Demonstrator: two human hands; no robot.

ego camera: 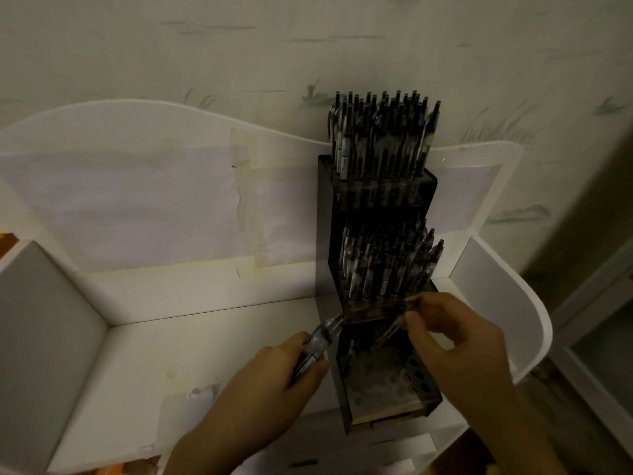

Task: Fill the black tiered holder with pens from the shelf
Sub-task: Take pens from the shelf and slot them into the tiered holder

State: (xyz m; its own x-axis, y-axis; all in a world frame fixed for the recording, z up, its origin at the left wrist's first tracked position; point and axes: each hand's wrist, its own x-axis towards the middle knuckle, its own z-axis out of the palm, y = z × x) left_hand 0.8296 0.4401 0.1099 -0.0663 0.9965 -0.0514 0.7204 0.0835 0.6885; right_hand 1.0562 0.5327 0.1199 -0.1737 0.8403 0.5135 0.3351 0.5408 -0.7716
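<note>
From the head view, the black tiered holder stood on the white shelf, its top and middle tiers packed with upright pens. The left hand clutched a bundle of pens, tips pointing up-right. The right hand pinched one pen, angled down-left into the nearly bare bottom tier.
</note>
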